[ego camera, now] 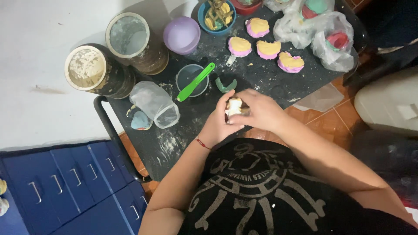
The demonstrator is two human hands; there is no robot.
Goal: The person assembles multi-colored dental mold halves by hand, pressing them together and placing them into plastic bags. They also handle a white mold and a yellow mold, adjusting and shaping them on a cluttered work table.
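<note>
Both my hands close their grip on one small cream-white cast (234,107), left hand (216,124) under it, right hand (259,109) over it, its axis hidden, above the black desk (174,143) beside a green tray (226,85).

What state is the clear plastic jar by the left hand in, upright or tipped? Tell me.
Tipped: the clear plastic jar lies on its side on the black table, mouth toward the near edge.
</note>
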